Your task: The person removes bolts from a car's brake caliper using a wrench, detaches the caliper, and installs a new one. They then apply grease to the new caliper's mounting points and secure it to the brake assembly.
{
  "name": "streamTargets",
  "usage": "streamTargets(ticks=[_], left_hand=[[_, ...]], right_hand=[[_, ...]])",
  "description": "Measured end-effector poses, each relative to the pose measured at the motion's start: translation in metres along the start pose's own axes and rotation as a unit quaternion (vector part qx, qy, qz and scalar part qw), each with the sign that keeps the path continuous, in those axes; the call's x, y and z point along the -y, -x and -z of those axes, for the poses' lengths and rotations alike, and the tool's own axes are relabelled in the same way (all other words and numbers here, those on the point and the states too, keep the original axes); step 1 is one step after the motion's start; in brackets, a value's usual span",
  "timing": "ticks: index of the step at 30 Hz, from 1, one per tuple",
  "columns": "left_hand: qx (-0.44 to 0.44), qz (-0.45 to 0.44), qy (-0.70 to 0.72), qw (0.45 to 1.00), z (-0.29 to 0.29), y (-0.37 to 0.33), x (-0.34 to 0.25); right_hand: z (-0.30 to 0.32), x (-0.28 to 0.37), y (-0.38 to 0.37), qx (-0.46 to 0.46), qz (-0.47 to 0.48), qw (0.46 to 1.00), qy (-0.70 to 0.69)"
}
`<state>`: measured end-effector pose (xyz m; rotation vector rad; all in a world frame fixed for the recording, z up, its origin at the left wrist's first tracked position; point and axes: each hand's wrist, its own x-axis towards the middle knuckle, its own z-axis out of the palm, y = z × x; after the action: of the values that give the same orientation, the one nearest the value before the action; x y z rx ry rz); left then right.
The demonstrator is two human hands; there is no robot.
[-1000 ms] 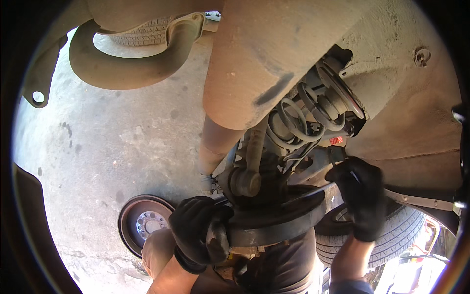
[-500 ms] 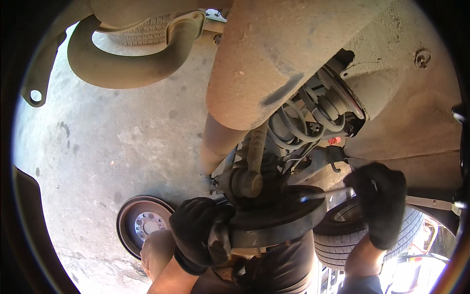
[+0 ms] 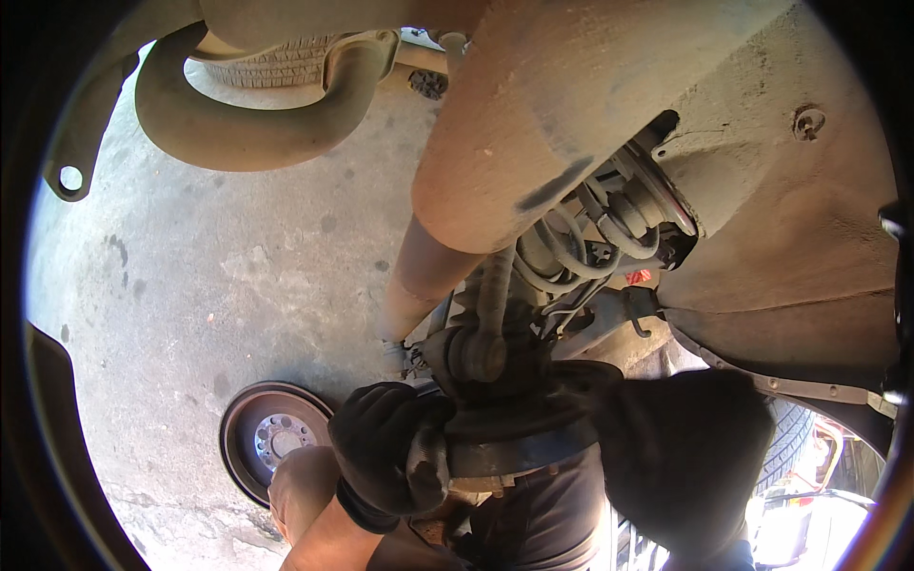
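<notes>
A round, dark brake backing plate (image 3: 519,457) with a grey rim stands in the lower middle, beside a suspension ball joint (image 3: 481,357). My left hand (image 3: 386,447), in a black glove, is closed at the plate's left edge, fingers curled against it. Close to the camera, my right hand (image 3: 681,457), also black-gloved, is smeared by motion and covers the plate's right side. Its fingers do not show, and neither does the thin metal tool that it held earlier.
A large tan tube (image 3: 514,162) hangs overhead, with a coil spring (image 3: 571,247) to its right. A curved pipe (image 3: 252,133) is at upper left. On the concrete floor (image 3: 219,257) lies a brake drum (image 3: 233,443). A tyre (image 3: 788,443) shows behind my right hand.
My right hand has swung left and closer to the camera, over the plate's right side, hiding the thin metal tool. My left hand keeps its place. The whole view has shifted slightly.
</notes>
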<state>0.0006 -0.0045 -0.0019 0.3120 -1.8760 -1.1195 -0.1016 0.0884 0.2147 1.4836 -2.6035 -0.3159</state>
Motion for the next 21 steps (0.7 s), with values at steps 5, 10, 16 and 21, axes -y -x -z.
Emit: streamTargets(ticks=[5,10,16,21], left_hand=[[-0.006,0.0,-0.006,1.0,0.0,-0.001,-0.001],[0.007,0.004,-0.011,1.0,0.002,-0.001,-0.001],[0.005,0.01,-0.021,1.0,0.0,0.0,0.0],[-0.004,0.008,-0.016,1.0,-0.001,0.0,-0.001]], right_hand=[[0.006,0.048,0.007,0.051,-0.034,0.994,0.089],[-0.028,-0.047,0.017,-0.054,0.065,0.993,0.084],[-0.032,-0.088,0.017,0.051,-0.239,0.917,-0.315],[-0.01,-0.062,0.016,0.0,-0.066,0.986,-0.152]])
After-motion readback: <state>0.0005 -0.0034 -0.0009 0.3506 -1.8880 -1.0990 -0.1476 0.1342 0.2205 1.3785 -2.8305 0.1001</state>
